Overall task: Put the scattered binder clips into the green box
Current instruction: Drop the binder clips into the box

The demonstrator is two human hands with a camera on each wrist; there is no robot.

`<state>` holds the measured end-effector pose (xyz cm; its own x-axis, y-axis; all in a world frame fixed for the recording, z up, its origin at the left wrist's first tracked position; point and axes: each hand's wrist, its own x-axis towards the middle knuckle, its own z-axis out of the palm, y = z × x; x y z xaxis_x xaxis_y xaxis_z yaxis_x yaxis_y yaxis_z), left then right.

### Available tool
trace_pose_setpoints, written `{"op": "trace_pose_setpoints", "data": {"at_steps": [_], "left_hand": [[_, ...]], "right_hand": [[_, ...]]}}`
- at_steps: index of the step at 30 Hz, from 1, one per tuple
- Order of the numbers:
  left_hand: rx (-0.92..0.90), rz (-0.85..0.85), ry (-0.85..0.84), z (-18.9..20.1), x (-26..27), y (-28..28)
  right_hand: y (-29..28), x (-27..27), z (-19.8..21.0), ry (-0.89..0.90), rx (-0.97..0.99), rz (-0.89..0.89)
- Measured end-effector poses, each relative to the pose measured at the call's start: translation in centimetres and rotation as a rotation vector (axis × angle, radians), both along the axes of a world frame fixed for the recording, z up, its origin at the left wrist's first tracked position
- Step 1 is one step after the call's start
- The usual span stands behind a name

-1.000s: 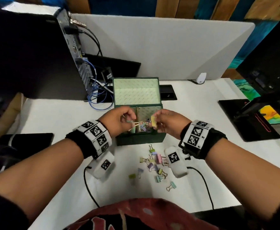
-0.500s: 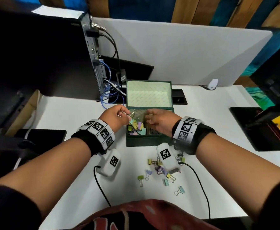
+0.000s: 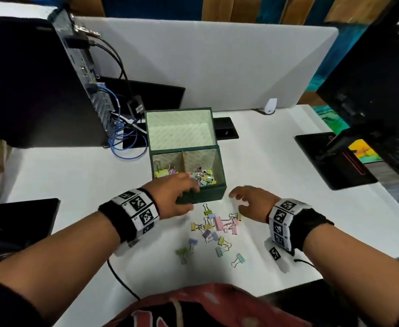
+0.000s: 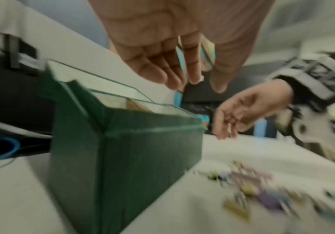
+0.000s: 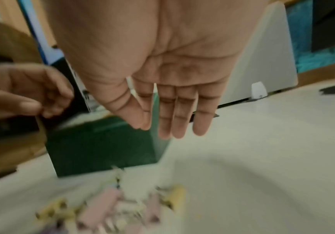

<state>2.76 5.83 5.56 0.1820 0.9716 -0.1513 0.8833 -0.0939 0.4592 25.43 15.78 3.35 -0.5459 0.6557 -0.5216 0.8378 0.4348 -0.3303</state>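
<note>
The green box (image 3: 211,193) stands open on the white table, its lid tilted back. Both of its compartments hold pastel binder clips (image 3: 205,178). Several more clips (image 3: 217,226) lie scattered on the table just in front of it, blurred in the wrist views (image 4: 252,186) (image 5: 110,204). My left hand (image 3: 182,197) hovers over the box's front left edge, fingers loosely extended and holding nothing (image 4: 198,80). My right hand (image 3: 238,201) hangs open beside the box's front right corner, above the scattered clips, its palm bare (image 5: 162,126).
A computer tower (image 3: 40,79) with blue cables (image 3: 125,147) stands at the left. A white divider (image 3: 217,67) runs behind the box. A black tablet (image 3: 28,213) lies near left, a black stand (image 3: 335,159) at the right. Wrist-camera cables trail across the near table.
Both hands have pulled back from over the box toward me. The clips they pinched a second ago are no longer in their fingers, and both hands are now open.
</note>
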Motion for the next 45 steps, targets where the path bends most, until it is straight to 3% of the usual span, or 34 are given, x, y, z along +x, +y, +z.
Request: {"op": "trace_pose_setpoints", "data": {"at_steps": [4, 7, 13, 19, 23, 30, 36, 41, 45], "left_hand": [[-0.395, -0.249, 0.312, -3.9, 1.2, -1.4], [-0.46, -0.284, 0.402, -6.2, 1.4, -2.2], [-0.386, -0.252, 0.295, -6.9, 2.2, -1.7], [-0.366, -0.199, 0.212, -6.9, 2.9, -1.0], [-0.368, -0.142, 0.17, -6.9, 3.0, -1.0], [-0.372, -0.097, 0.167, -7.0, 2.6, -1.5], [-0.378, -0.011, 0.136, -7.4, 2.0, -1.9], [-0.419, -0.002, 0.14, -7.5, 1.9, -2.0], [-0.397, 0.013, 0.099, -7.9, 1.6, -2.1]], "right_hand": [[-0.9, 1.6, -1.8, -0.155, -0.022, 0.081], [-1.4, 2.0, -2.9, -0.154, 0.021, 0.166], [-1.3, 1.8, -3.4, -0.102, 0.06, 0.17], [-2.1, -0.4, -3.2, -0.04, 0.128, 0.37], [-2.5, -2.0, -3.8, -0.079, 0.177, 0.414], [-2.2, -2.7, -2.6, 0.037, 0.121, 0.323], [-1.3, -6.3, 2.4, 0.513, -0.096, -0.038], [-0.9, -11.0, 5.0, 0.635, -0.075, -0.033], [-0.5, -11.7, 4.9, 0.613, -0.044, 0.014]]}}
